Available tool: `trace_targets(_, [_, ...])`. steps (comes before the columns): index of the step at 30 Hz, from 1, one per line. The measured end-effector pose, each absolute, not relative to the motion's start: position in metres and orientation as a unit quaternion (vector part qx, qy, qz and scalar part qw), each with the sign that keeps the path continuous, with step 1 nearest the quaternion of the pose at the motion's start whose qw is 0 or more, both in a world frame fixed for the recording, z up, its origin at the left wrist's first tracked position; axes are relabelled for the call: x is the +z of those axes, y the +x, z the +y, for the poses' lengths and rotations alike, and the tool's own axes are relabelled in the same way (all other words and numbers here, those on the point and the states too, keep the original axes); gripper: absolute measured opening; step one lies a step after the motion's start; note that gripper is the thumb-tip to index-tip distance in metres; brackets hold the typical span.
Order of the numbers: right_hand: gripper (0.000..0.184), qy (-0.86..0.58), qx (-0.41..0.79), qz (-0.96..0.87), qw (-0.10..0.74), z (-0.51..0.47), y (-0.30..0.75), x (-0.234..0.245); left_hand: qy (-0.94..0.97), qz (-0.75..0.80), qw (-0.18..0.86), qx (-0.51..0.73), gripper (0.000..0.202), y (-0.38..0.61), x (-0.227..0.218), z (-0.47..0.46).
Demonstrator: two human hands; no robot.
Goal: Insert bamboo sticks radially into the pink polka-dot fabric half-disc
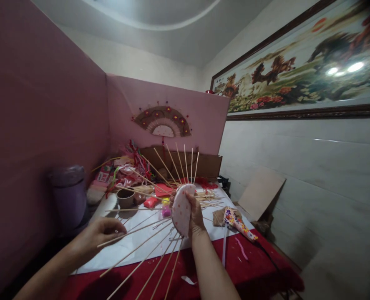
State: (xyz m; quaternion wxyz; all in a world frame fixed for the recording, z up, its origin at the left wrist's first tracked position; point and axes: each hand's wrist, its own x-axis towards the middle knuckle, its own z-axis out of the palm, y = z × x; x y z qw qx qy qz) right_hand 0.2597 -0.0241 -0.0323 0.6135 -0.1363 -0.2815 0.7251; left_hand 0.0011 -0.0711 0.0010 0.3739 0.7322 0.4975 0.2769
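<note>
My right hand (195, 212) is raised over the table and grips a pale dotted disc (181, 208) from which several thin wooden sticks (147, 239) fan out in all directions. My left hand (101, 233) is lower left, its fingers pinched on the end of one of those sticks. Below lies a white sheet (131, 246) on a red cloth (253, 271).
A finished fan (162, 121) hangs on the pink partition. On the table stand a brown cup (125, 198), loose sticks (208, 198), red and pink craft pieces, ribbons (137, 162) and a patterned strip (239, 223). A purple bin (68, 195) is left, cardboard (260, 193) right.
</note>
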Motion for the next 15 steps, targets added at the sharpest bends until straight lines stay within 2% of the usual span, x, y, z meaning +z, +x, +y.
trace_targets(3, [0.035,-0.112,0.739,-0.298,0.594,-0.025,0.259,-0.031,0.695,0.523,0.368,0.329,0.029,-0.012,0.016,-0.073])
trace_targets(9, [0.033,-0.095,0.751,-0.29,0.585,-0.023,0.259,-0.031,0.6,0.527,0.43,0.421,0.029,-0.02,0.047,-0.088])
trace_targets(13, [0.029,-0.093,0.745,-0.291,0.592,-0.021,0.258,-0.034,0.604,0.529,0.351,0.482,0.025,-0.013,0.062,-0.105])
trace_targets(15, [0.029,-0.099,0.732,-0.287,0.609,-0.018,0.259,-0.036,0.637,0.527,0.308,0.471,0.024,-0.008,0.061,-0.114])
